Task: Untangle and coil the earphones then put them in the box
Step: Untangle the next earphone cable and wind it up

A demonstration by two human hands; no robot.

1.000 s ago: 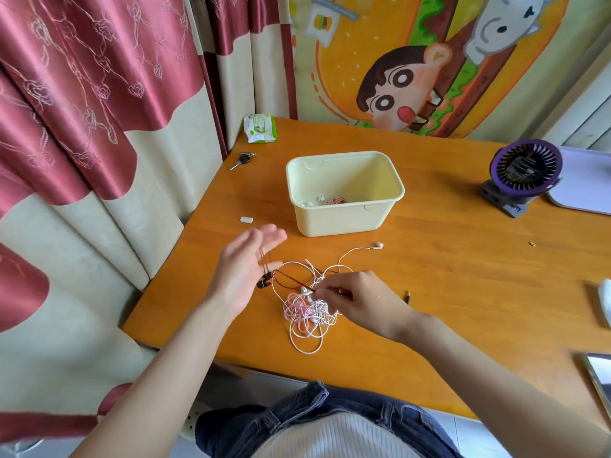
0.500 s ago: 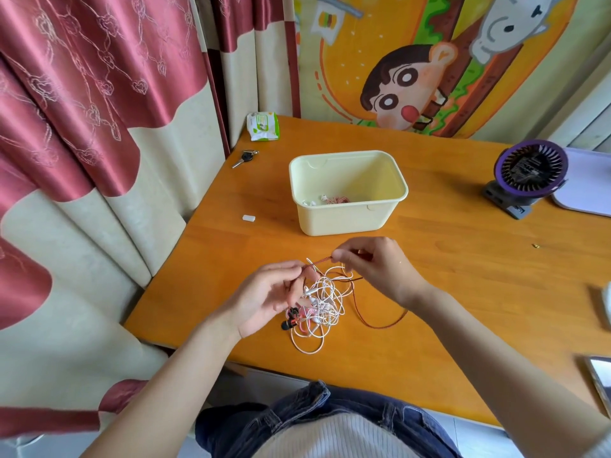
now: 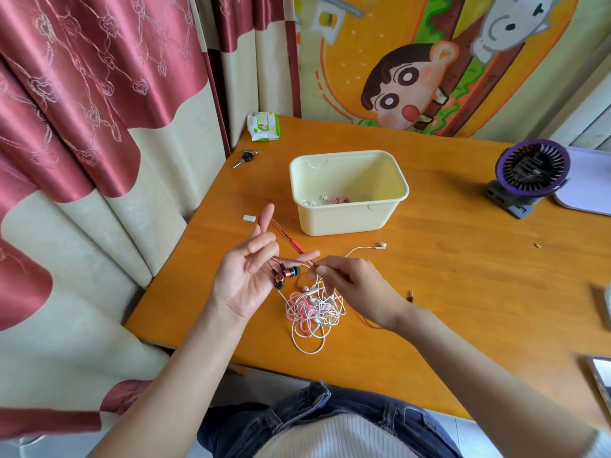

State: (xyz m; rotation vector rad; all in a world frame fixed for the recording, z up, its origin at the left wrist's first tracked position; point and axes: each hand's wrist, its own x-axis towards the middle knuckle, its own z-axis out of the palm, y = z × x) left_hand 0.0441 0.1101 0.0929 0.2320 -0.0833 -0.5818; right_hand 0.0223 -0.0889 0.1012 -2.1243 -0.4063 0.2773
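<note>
My left hand [image 3: 246, 276] is raised palm up over the table, and the red braided earphone cable [image 3: 287, 241] runs around its fingers. The pair's copper-and-black buds [image 3: 287, 274] hang at the palm. My right hand [image 3: 347, 282] pinches the same red cable just right of the left fingers. Below both hands a tangle of white and pink earphones [image 3: 314, 309] lies on the table, one white bud [image 3: 381, 246] trailing out to the right. The cream plastic box [image 3: 347, 219] stands beyond, with coiled earphones [image 3: 334, 200] inside.
A key [image 3: 245, 157] and a green wipes pack [image 3: 263, 126] lie at the table's far left corner. A small white piece [image 3: 249, 218] sits left of the box. A purple fan [image 3: 529, 175] stands at the right, and a phone [image 3: 600, 375] lies at the right edge.
My left hand has opened and turned palm up with the red cable looped over its fingers. My right hand has dropped toward the tangle, drawing the red cable taut.
</note>
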